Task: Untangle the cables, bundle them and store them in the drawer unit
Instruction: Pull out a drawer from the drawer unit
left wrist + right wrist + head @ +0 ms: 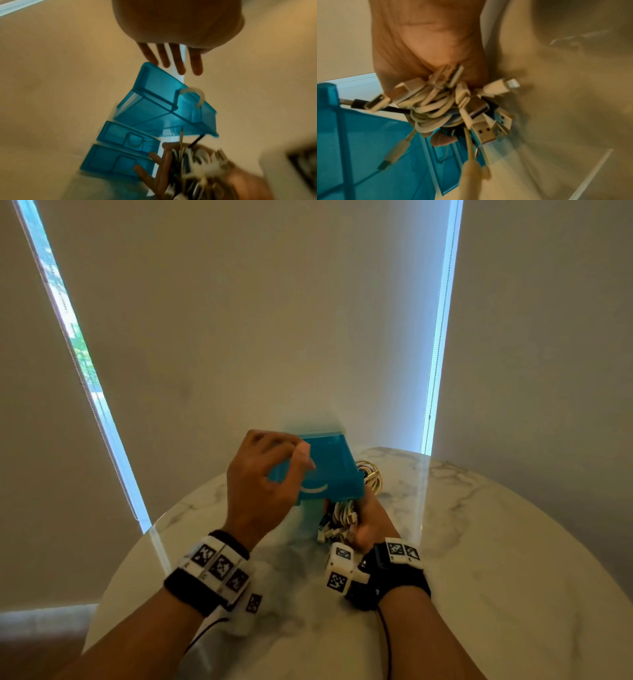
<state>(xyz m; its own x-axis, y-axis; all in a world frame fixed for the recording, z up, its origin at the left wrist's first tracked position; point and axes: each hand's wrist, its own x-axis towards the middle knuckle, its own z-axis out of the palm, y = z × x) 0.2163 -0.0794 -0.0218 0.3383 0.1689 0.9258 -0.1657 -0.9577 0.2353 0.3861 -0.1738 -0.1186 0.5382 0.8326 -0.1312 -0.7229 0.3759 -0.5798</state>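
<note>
L wrist: black fabric band w/ white blocks carrying black-and-white square code markers; no readable text. Left hand (263, 474) raised in front of drawer unit (120, 159), fingers (178, 63) loosely extended and spread, holding nothing; fingertips near the top drawer (154, 97), contact can't be confirmed.

Drawer unit: translucent teal plastic, smooth, boxy, white frame strips. Stands on table at the far edge, near the wall. Top drawer pulled well out, rectangular tray w/ curved whitish handle (192, 93). Two lower drawers shut, each w/ a moulded U-shaped pull. No brand or label legible.

Table (496, 542): round, glossy white marble-look top w/ grey veining.

Cables (436, 108): bunch of mostly white rubbery cords, one black, coiled in loops; approx. a dozen plug ends stick out, flat metal USB plugs plus a slim white connector. No marks legible on plugs. Bundle sits just below and in front of the open drawer, above the table. Another loop of pale cable (371, 474) lies on table right of the unit.

Right hand (373, 525): fingers wrapped tight round the cables, palm up. R wrist: black band, same coded blocks.
</note>
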